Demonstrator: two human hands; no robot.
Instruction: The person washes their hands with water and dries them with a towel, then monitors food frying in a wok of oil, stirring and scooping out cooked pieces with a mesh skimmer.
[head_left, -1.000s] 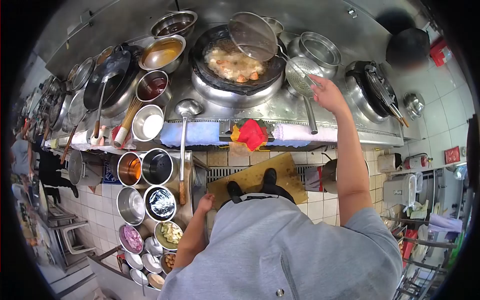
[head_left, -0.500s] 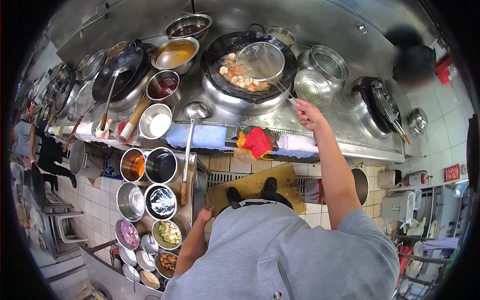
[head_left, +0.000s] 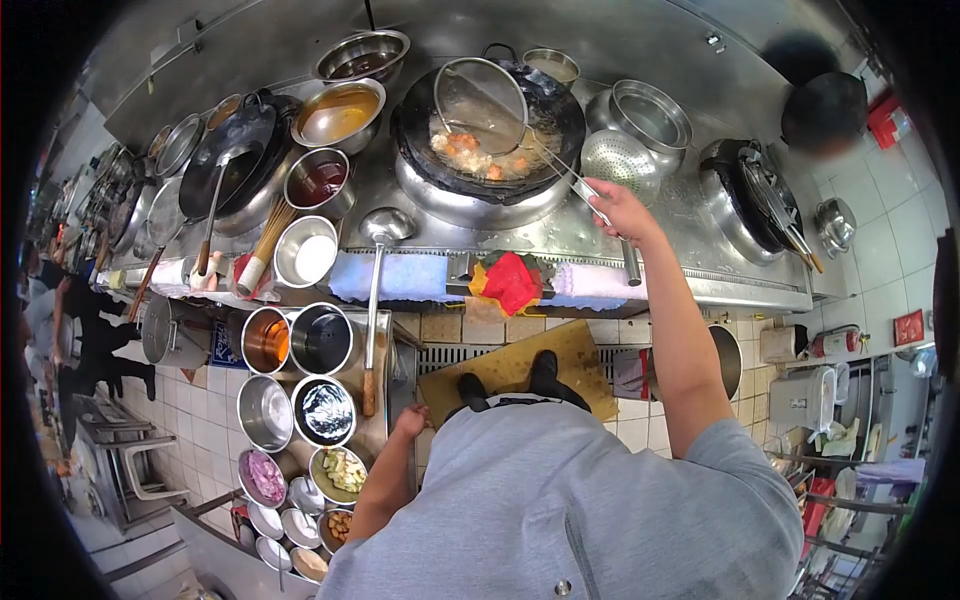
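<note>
By round black metal wok (head_left: 562, 112), right hand (head_left: 620, 212) grips round silver mesh strainer (head_left: 482, 95). Keep steady. Left hand (head_left: 411, 420): can't tell.

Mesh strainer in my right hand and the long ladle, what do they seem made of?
Mesh strainer: probably metal wire, dull grey; the wok shows through. Long ladle: likely polished stainless steel, given its silvery glints; its brown, matte grip looks wooden.

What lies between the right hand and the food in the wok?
The head view shows the strainer handle and the wok's side wall between the right hand and the food.
</note>
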